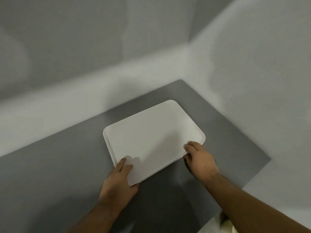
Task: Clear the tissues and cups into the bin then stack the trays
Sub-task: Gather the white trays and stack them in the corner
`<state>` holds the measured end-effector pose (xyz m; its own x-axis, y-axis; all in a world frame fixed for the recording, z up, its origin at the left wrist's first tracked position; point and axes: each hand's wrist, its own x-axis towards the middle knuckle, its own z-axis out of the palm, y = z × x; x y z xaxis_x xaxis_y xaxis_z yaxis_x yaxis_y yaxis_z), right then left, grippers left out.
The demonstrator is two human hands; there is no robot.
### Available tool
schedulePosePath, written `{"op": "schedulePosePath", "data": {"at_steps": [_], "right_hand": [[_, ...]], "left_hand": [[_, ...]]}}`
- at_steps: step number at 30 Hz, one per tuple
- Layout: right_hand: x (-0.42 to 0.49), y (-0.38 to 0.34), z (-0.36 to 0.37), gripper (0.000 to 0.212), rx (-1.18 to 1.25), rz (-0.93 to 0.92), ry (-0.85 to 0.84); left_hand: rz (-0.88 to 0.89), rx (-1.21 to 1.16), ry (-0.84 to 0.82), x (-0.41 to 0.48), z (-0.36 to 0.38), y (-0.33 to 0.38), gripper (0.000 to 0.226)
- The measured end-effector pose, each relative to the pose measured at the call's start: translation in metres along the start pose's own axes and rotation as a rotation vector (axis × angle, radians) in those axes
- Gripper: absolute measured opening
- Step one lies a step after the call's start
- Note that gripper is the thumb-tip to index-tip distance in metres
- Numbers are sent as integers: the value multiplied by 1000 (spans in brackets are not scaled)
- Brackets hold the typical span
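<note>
A matte grey table [50, 174] with a smooth, faintly streaked top fills the corner between plain white walls [84, 47], blurred in this head view. Low and left of centre, the person's left hand [119, 180] holds the near-left corner of a smooth white rectangular tray [151, 137]. Its grip is closed on that corner, with two fingers [125, 163] lying flat on the tray's upper face and the thumb wrapped at the edge below. The tray, with rounded corners and a shallow raised rim, lies skewed on the middle of the table, its far corner pointing towards the walls. A second pale rim line runs along its left side; whether that is another tray beneath cannot be told. On the right, the right hand [200, 158] clasps the near-right edge, its grip narrow and its fingertips [186, 147] curled over the rim. A pale, blurred object [225, 224] sits at the bottom right, beyond the table's edge.
</note>
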<state>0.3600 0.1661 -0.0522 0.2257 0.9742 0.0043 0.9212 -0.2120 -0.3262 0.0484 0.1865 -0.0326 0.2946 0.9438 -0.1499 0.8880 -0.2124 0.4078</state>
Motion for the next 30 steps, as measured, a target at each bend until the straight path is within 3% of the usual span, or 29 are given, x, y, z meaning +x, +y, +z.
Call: {"op": "schedulePosePath", "data": {"at_steps": [12,30], "right_hand": [[135,62,-33,23,39,29,-65],[217,85,-45,27,-25,39,-101]], "left_hand": [[-55,86,-133,135,-1,70,75],[-91,92,-134,206,1,108,72]]}}
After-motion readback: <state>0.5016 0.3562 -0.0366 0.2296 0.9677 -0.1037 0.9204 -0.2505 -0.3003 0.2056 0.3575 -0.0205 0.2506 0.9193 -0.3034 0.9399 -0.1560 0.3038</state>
